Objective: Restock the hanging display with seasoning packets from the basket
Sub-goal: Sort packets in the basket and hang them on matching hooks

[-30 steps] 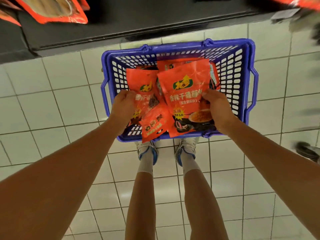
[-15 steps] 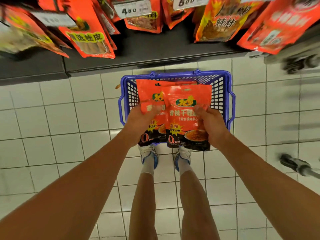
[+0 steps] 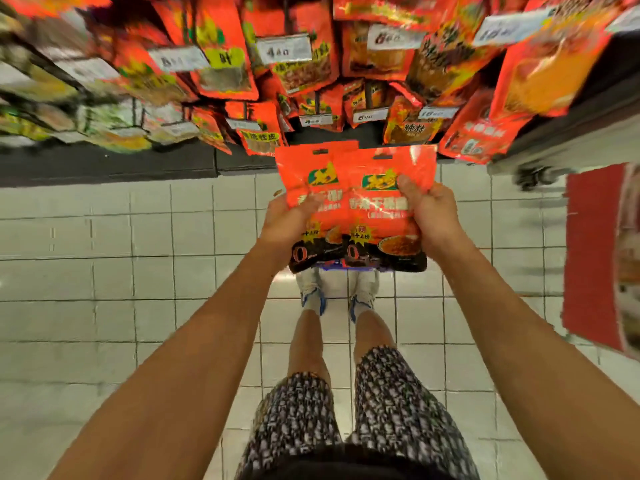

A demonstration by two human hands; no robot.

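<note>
Orange-red seasoning packets [image 3: 353, 202], at least two overlapped, are held up between both hands just below the hanging display [image 3: 346, 64]. Left hand [image 3: 287, 223] is clenched round the left edge of the stack, thumb on the front face; right hand [image 3: 433, 216] is pinched on the right edge, thumb over the front near the green logo. Long axis of the packets is seen running from the black bottom edge, near the wrists, up to the top edge with the hang holes [image 3: 381, 156], which is pointed toward the display. So the holes lie beyond the grip, on the far side from the body, and are left free. Both hands are about level; the right is judged slightly higher and nearer the hooks. Basket [image 3: 356, 268] is mostly hidden under the packets, only a blue sliver shown above the shoes on the tiled floor [image 3: 138, 271]. Target hook cannot be told: display is blurred.
</note>
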